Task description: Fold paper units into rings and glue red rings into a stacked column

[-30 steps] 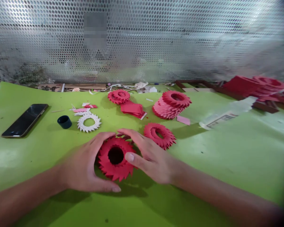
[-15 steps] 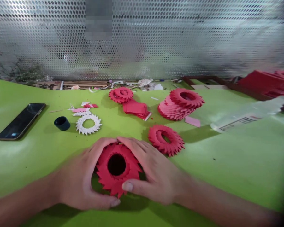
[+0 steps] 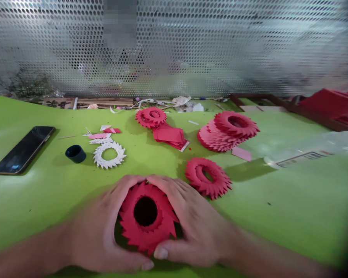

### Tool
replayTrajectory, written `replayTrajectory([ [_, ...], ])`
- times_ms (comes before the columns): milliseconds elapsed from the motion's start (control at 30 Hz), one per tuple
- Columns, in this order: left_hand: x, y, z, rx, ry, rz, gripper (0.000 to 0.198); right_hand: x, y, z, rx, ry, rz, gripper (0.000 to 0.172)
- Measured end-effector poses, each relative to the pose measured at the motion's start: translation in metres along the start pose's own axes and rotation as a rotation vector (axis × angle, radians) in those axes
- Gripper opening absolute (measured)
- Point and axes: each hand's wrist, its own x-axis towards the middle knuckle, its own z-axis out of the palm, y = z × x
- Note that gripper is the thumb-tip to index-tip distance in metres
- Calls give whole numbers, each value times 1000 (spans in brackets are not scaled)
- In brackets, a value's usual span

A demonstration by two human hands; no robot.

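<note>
A red toothed paper ring [image 3: 146, 231], several layers thick with a dark round hole, sits between my hands at the front of the green mat [image 3: 46, 193]. My left hand [image 3: 104, 227] cups its left side and my right hand [image 3: 194, 224] curves over its right side, the thumb at the lower edge. The fingertips of both hands nearly meet above the ring. Close to my right hand lies a separate red toothed ring [image 3: 219, 182], tilted. A white toothed paper ring [image 3: 101, 160] lies up and left of my hands.
A stack of pink-red rings [image 3: 227, 131] and a red ring [image 3: 150, 117] beside red paper pieces [image 3: 168, 135] lie farther back. On the left are a black phone [image 3: 23, 150] and a black cap [image 3: 75, 153]. A plastic sheet [image 3: 307, 150] lies right; perforated metal [image 3: 174, 50] stands behind.
My hands have turned the red ring between them, and my right thumb has slid from its middle to its lower edge. The view has shifted, so the objects on the mat appear further right.
</note>
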Motion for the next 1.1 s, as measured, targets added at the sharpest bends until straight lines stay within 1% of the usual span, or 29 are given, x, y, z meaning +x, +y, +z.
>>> replayTrajectory([
  [100,0,0,0,-27,1,15,98,-1,1,1,-14,6,1,91],
  [200,-1,-1,0,-54,22,28,96,-1,2,2,-29,1,1,92],
  [267,-1,-2,0,-59,27,34,99,-1,2,1,-30,2,2,93],
  [367,-1,-4,1,-58,21,33,109,0,1,1,-28,15,4,92],
  [433,-2,-4,1,-49,12,30,112,1,0,1,-24,10,12,93],
  [600,-3,-3,1,19,-1,-4,102,1,-2,1,-21,-19,32,97],
  [767,-2,-3,1,28,21,-8,99,1,-1,0,-20,-26,38,97],
  [867,-1,-5,1,-18,38,-19,104,2,-1,0,-10,-27,34,95],
  [1000,3,-3,1,-87,56,-34,118,3,-1,2,19,-3,21,94],
  [1100,6,2,1,-73,75,-70,111,3,-1,4,23,7,14,93],
])
